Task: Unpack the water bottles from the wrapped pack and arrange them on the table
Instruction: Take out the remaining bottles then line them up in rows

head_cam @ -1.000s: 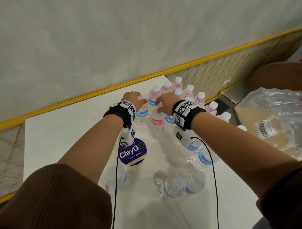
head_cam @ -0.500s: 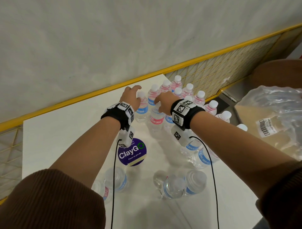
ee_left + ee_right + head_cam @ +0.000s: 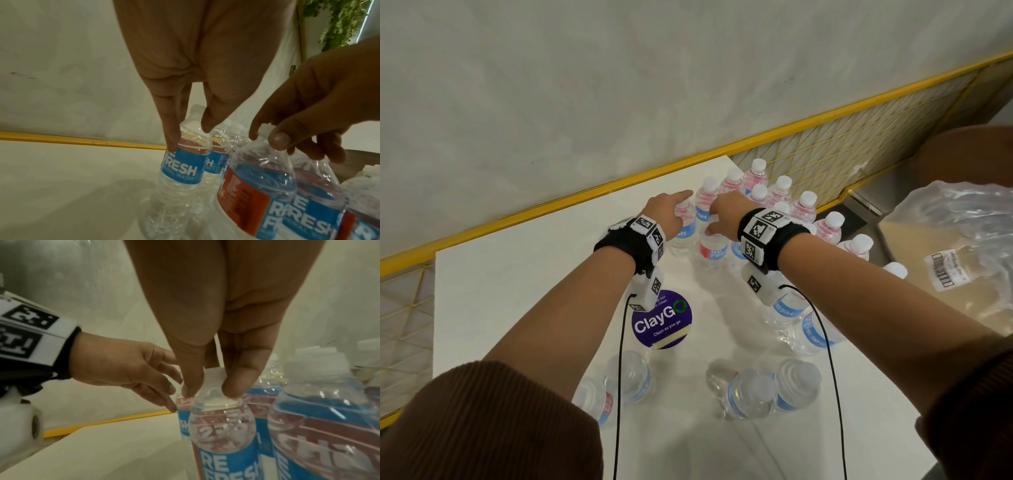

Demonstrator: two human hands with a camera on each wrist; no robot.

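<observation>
Several clear water bottles [image 3: 780, 192] with white caps stand upright in rows at the far right corner of the white table [image 3: 517, 291]. My left hand [image 3: 681, 205] [image 3: 188, 138] hovers over the leftmost upright bottle [image 3: 683, 236] [image 3: 180, 165]; its straight fingers only touch the bottle's shoulder. My right hand [image 3: 717, 219] [image 3: 211, 390] pinches the cap of the neighbouring bottle [image 3: 714, 246] [image 3: 224, 426], which stands on the table beside the rows. Several more bottles [image 3: 750, 394] sit loose at the near side of the table.
A yellow rail [image 3: 551, 212] runs along the table's far edge under a pale wall. A round purple ClayGo sticker [image 3: 661, 318] is stuck on the table below my left wrist. Crumpled clear plastic wrap [image 3: 962, 233] with a barcode label lies off the table's right side.
My left hand has let go of its bottle's cap and straightened its fingers. Both hands have shifted slightly toward the wall; the right hand keeps its pinch.
</observation>
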